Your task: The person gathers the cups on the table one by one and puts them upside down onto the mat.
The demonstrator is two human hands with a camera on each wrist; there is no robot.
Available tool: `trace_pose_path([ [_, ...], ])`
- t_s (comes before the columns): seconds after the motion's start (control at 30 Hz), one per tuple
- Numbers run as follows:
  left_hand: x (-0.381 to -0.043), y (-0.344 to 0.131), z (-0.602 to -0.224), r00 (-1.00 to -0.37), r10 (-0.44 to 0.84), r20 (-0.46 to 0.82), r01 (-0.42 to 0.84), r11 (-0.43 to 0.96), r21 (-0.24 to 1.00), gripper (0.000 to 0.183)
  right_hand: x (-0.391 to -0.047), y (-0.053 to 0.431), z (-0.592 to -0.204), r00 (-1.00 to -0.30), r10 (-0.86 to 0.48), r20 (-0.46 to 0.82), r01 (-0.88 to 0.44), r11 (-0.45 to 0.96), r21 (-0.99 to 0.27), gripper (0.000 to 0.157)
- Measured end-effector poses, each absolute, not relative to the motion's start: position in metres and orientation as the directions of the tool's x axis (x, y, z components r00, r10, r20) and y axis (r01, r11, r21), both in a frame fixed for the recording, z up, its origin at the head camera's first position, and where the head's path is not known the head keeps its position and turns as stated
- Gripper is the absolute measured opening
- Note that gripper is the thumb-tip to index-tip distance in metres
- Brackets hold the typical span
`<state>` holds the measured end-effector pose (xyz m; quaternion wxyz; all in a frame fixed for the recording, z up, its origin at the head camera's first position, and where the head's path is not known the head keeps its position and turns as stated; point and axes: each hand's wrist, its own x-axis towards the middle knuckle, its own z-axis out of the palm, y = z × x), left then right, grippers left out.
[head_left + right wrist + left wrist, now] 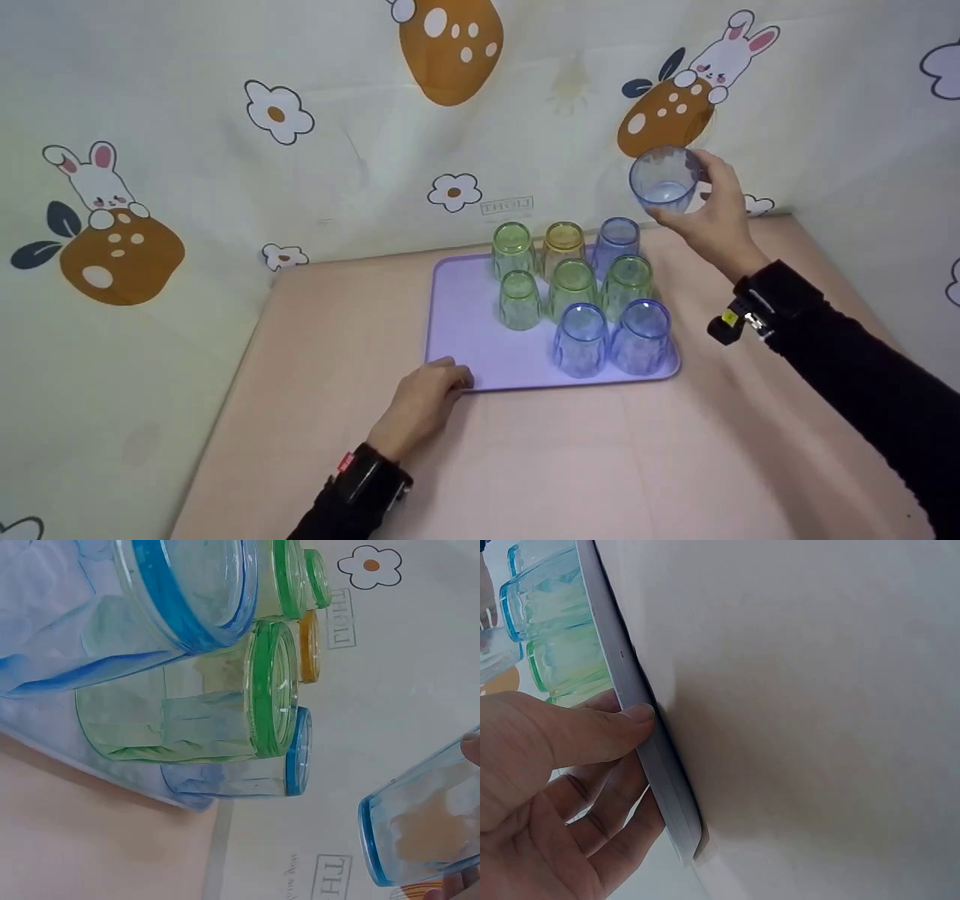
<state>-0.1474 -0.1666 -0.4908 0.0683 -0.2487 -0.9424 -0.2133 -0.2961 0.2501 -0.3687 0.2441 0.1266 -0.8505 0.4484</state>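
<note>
My right hand [721,217] holds a clear bluish drinking glass [664,184] in the air past the tray's back right corner, thumb and fingers around its side. Its mouth faces up toward the head camera; in the right wrist view its blue base rim [369,840] shows. With thumb and fingers, my left hand [421,405] pinches the near left corner of a lilac tray [469,315]. On the tray, glasses stand upside down: two blue ones [581,341] in front, several green ones [574,289] in the middle and back, an amber one [564,247] and another blue one [618,244] behind.
The tray lies on a pale pink table [337,322] against a wall covering [360,172] printed with rabbits and flowers. The glasses crowd the tray's right and back, close beside one another. Bare tray surface shows at its left and near left.
</note>
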Motion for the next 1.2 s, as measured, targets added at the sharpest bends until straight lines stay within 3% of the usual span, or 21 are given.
trace_pose_path([
  [0.37,-0.147,-0.167,-0.49,-0.87,0.435,0.233,0.493,0.787,0.371,0.012,-0.286,0.228,-0.352,-0.728,-0.114,0.677,-0.604,0.574,-0.553,0.086],
  [0.63,-0.146,-0.167,-0.491,-0.873,0.425,0.238,0.487,0.786,0.38,0.014,-0.276,0.209,-0.343,-0.539,-0.281,0.794,-0.765,0.557,-0.322,0.092],
  [0.93,-0.147,-0.167,-0.492,-0.874,0.424,0.236,0.485,0.789,0.378,0.013,-0.258,0.18,-0.336,-0.399,-0.473,0.785,-0.841,0.53,-0.108,0.102],
  [1.2,-0.148,-0.166,-0.492,-0.877,0.421,0.23,0.48,0.787,0.387,0.011,-0.253,0.157,-0.339,-0.256,-0.589,0.766,-0.874,0.48,0.078,0.097],
])
